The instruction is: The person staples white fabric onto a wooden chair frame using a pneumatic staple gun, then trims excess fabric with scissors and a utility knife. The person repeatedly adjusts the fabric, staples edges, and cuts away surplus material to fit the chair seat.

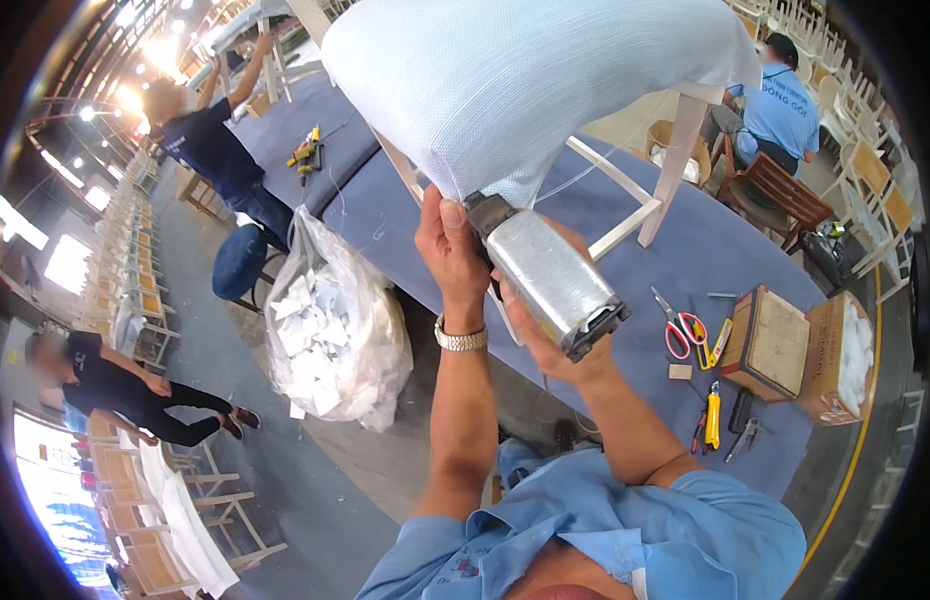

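Observation:
An upturned chair seat wrapped in white mesh fabric fills the top centre, its pale wooden legs standing on a blue-covered workbench. My left hand, with a metal watch at the wrist, pinches the fabric's lower edge with thumb up. My right hand grips a silver staple gun pressed nose-first against that same edge, right beside my left thumb.
Red-handled scissors, yellow cutters, pliers and two cardboard boxes lie on the bench at right. A clear bag of white scraps stands on the floor at left. Other people work at left, top left and top right.

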A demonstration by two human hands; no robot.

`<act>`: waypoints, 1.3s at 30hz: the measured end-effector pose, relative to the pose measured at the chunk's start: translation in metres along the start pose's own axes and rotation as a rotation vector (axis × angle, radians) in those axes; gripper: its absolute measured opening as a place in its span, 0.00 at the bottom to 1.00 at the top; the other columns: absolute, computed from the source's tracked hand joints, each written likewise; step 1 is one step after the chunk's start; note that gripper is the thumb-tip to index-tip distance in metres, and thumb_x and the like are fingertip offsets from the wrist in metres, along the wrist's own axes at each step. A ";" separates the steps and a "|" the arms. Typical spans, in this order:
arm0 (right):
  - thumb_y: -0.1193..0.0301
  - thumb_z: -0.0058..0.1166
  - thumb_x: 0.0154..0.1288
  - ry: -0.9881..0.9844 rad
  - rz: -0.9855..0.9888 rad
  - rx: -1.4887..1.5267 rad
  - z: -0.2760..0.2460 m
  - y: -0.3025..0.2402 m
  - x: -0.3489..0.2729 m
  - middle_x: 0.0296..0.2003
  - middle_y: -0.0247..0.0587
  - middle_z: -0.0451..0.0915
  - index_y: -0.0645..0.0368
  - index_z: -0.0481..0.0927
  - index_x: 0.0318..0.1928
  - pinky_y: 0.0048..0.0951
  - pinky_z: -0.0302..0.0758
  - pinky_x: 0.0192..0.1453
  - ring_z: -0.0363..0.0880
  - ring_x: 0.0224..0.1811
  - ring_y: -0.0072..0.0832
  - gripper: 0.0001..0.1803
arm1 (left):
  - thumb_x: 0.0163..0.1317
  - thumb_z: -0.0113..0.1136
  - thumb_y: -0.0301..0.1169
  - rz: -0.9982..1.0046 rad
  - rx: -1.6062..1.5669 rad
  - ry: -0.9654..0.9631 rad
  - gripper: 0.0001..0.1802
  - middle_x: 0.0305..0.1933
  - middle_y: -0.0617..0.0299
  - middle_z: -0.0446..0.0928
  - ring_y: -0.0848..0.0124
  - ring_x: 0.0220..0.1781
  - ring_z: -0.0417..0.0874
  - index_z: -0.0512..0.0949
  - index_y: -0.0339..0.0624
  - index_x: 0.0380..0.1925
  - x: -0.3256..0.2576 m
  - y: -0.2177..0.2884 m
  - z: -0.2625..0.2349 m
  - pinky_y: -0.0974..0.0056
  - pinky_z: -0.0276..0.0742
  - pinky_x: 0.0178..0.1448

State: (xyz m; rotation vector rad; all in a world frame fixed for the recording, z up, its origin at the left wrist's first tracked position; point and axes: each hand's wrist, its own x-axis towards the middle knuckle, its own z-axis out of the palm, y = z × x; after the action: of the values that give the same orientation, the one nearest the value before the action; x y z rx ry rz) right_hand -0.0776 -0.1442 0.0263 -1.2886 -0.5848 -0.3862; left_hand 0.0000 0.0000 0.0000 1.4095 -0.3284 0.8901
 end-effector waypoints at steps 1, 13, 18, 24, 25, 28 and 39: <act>0.72 0.64 0.60 -0.011 0.020 -0.009 -0.006 -0.005 -0.002 0.60 0.50 0.76 0.68 0.71 0.63 0.29 0.77 0.57 0.81 0.56 0.36 0.31 | 0.76 0.49 0.50 -0.013 -0.056 -0.035 0.31 0.49 0.58 0.80 0.74 0.49 0.77 0.74 0.29 0.58 -0.004 0.007 0.004 0.69 0.71 0.53; 0.74 0.62 0.67 -0.106 0.451 -0.002 -0.018 -0.057 0.024 0.41 0.39 0.86 0.63 0.79 0.56 0.23 0.73 0.26 0.77 0.26 0.18 0.18 | 0.68 0.62 0.45 0.013 -0.196 -0.085 0.31 0.46 0.57 0.79 0.72 0.47 0.77 0.71 0.26 0.58 0.007 0.017 0.002 0.67 0.72 0.53; 0.71 0.61 0.70 -0.132 0.502 -0.112 -0.020 -0.069 0.025 0.41 0.38 0.85 0.65 0.77 0.57 0.23 0.73 0.26 0.74 0.25 0.18 0.18 | 0.63 0.65 0.33 -0.085 -0.280 -0.110 0.24 0.42 0.54 0.82 0.71 0.44 0.80 0.74 0.29 0.54 0.006 0.010 -0.002 0.66 0.76 0.49; 0.69 0.60 0.71 -0.050 0.502 -0.262 0.005 -0.082 0.017 0.39 0.37 0.84 0.63 0.77 0.56 0.23 0.72 0.27 0.73 0.25 0.18 0.18 | 0.59 0.70 0.35 -0.001 -0.253 -0.084 0.26 0.37 0.53 0.83 0.71 0.38 0.83 0.76 0.30 0.54 0.010 0.011 0.000 0.66 0.78 0.45; 0.67 0.59 0.71 -0.062 0.535 -0.308 0.007 -0.085 0.019 0.34 0.35 0.82 0.62 0.78 0.54 0.22 0.70 0.27 0.72 0.24 0.17 0.16 | 0.58 0.71 0.35 -0.010 -0.257 -0.089 0.27 0.37 0.53 0.84 0.71 0.39 0.83 0.76 0.30 0.53 0.010 0.010 -0.001 0.66 0.78 0.45; 0.63 0.58 0.71 -0.102 0.614 -0.425 0.013 -0.095 0.029 0.23 0.31 0.75 0.60 0.81 0.47 0.21 0.67 0.28 0.69 0.22 0.16 0.14 | 0.57 0.72 0.35 -0.034 -0.247 -0.099 0.27 0.38 0.53 0.84 0.71 0.39 0.83 0.77 0.30 0.53 0.013 0.013 -0.004 0.66 0.79 0.44; 0.68 0.53 0.74 -0.051 0.672 -0.618 0.044 -0.112 0.034 0.30 0.35 0.80 0.62 0.78 0.44 0.22 0.68 0.27 0.70 0.22 0.16 0.09 | 0.62 0.70 0.37 -0.067 -0.325 -0.178 0.28 0.40 0.49 0.83 0.66 0.39 0.85 0.74 0.30 0.57 0.012 0.015 -0.011 0.64 0.80 0.43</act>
State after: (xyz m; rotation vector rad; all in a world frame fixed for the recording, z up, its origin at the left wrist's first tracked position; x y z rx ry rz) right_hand -0.1230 -0.1275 0.1415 -1.9955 -0.0349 0.0423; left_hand -0.0066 0.0132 0.0166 1.1905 -0.5325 0.6249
